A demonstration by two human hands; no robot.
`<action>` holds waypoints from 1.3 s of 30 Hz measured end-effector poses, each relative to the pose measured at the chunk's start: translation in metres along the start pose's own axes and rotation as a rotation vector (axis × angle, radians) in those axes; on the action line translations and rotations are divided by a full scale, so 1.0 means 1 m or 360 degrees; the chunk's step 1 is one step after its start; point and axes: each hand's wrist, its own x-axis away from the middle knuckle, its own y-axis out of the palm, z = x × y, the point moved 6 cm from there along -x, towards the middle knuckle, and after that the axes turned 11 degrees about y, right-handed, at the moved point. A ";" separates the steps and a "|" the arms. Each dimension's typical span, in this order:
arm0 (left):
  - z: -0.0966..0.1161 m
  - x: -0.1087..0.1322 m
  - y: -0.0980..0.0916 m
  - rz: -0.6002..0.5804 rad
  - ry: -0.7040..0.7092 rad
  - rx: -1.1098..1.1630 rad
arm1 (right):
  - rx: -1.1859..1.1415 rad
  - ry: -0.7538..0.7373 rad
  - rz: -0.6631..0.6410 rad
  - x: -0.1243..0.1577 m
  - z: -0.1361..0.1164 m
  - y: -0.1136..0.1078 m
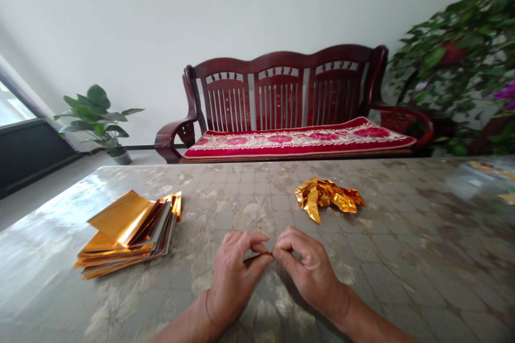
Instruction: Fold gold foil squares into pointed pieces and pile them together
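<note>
Gold foil [266, 253] sits pinched between my left hand [237, 262] and right hand [309, 265]. It looks light, easily creased, best held by its edges.

Dull orange-gold shows on the sliver of foil [266, 253] between the left hand [237, 265] and right hand [309, 268]. Left of the left hand, the stack of sheets [120, 225] is shiny orange-gold with grey layers; beyond the right hand, the crumpled foil [330, 195] runs from yellow-gold to deep amber. Beneath both hands, the surface [394, 289] is grey-brown, patterned with latticed lines and pale flowers. Farther beyond them, a red seat cover [281, 140] bears a cream band with pink-red blossoms.
</note>
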 end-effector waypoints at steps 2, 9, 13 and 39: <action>0.000 -0.002 0.004 -0.0119 -0.0076 0.0040 | -0.0015 0.0053 -0.0012 -0.001 0.005 0.002; -0.011 0.003 0.013 -0.0016 -0.0706 0.0699 | -0.0355 0.0407 0.0000 -0.001 0.018 0.010; -0.019 0.013 0.024 0.0135 -0.0964 0.1032 | -0.0368 0.0528 0.0036 -0.001 0.022 0.014; -0.040 0.002 0.021 0.0313 -0.1017 0.1179 | 0.0200 0.0242 -0.0174 -0.003 0.015 0.013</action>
